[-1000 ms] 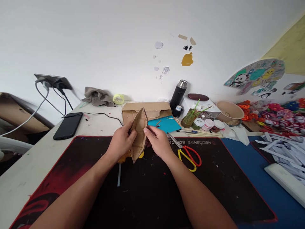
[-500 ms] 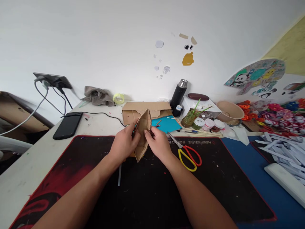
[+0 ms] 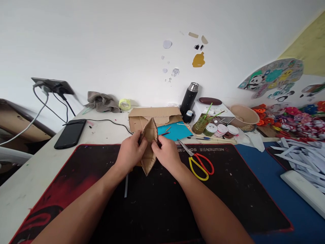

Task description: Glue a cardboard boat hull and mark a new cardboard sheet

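Between my two hands is a brown cardboard piece [image 3: 149,159], two layers joined at the pointed top and bottom and bowed apart in the middle like a pod. My left hand [image 3: 130,150] is closed on its left edge, thumb over the inner side. On the right edge, my right hand [image 3: 167,150] pinches it, thumb inside and fingers hidden behind. The piece is held upright above the black mat [image 3: 157,210]. A thin pale strip [image 3: 126,186] lies below my left hand. Scissors [image 3: 196,162] with one red and one yellow handle rest right of my right hand.
Torn cardboard [image 3: 154,112] and a blue sheet [image 3: 175,131] lie behind the hands. A black flask [image 3: 189,98], a jar of brushes [image 3: 200,125] and paint pots [image 3: 210,130] stand back right. A phone [image 3: 70,134] lies left, paper strips [image 3: 299,162] far right.
The two cardboard layers have spread wider apart, so more of the inside shows. Both hands still grip the piece. The whole view has shifted slightly.
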The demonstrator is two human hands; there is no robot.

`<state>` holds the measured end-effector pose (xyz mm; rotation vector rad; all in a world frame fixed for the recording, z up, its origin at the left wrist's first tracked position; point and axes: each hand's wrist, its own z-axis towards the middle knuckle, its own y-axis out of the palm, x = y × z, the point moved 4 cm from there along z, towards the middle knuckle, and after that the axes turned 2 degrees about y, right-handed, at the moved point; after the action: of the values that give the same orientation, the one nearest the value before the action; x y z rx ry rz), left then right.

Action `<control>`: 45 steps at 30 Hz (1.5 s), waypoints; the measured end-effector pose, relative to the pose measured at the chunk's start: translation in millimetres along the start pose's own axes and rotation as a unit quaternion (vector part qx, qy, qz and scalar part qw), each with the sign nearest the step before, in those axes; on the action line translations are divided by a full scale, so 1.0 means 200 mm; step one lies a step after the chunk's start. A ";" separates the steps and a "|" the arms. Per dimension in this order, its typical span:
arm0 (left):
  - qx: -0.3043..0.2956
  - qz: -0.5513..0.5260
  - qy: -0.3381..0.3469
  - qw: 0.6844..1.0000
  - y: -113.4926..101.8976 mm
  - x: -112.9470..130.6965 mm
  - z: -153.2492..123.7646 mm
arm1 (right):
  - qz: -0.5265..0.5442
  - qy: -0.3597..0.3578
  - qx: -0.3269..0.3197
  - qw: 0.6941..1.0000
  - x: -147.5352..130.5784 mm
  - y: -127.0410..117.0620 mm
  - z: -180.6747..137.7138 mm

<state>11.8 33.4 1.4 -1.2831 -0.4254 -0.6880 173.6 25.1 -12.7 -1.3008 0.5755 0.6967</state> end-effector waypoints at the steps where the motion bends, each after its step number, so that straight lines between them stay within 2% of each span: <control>1: 0.000 0.011 -0.002 1.000 0.00 0.00 0.00 | 0.000 0.002 0.000 1.000 0.00 0.00 0.00; 9: 0.005 0.043 0.007 0.999 -0.02 0.03 -0.01 | 0.040 -0.018 0.004 0.999 -0.01 -0.02 -0.01; 16: 0.017 0.030 0.011 0.999 -0.03 0.04 -0.02 | 0.026 -0.046 0.020 0.998 -0.02 -0.03 -0.01; 24: 0.028 0.044 0.013 0.999 -0.04 0.03 -0.02 | 0.085 -0.054 -0.019 0.995 -0.05 -0.04 -0.03; 33: 0.018 0.052 0.024 0.998 -0.02 0.04 -0.03 | 0.013 -0.033 0.016 0.999 -0.01 -0.02 0.00; 45: 0.002 0.024 0.032 0.999 -0.03 0.04 -0.03 | 0.050 -0.014 0.004 0.999 -0.02 -0.03 0.00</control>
<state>12.9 24.4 10.1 -1.2611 -0.3430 -0.6848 175.9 23.0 -6.3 -1.2605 0.6231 0.7921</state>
